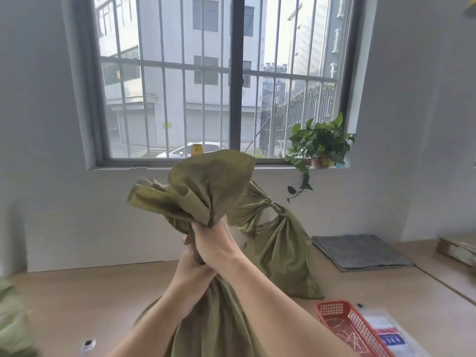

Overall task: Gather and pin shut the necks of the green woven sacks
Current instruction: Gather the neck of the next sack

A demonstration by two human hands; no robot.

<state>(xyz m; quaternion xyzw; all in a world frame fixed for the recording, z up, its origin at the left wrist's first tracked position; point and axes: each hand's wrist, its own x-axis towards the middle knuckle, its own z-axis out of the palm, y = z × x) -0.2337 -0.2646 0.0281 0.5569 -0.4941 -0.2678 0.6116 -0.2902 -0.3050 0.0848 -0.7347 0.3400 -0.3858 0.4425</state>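
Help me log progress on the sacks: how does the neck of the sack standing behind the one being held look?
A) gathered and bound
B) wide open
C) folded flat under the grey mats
A: the rear sack is cinched by a tie with its mouth flaring above, while the left hand and right hand grip the front sack at its neck.

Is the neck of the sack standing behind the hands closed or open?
Closed: the rear sack is cinched tight by a band, fabric flaring above it.
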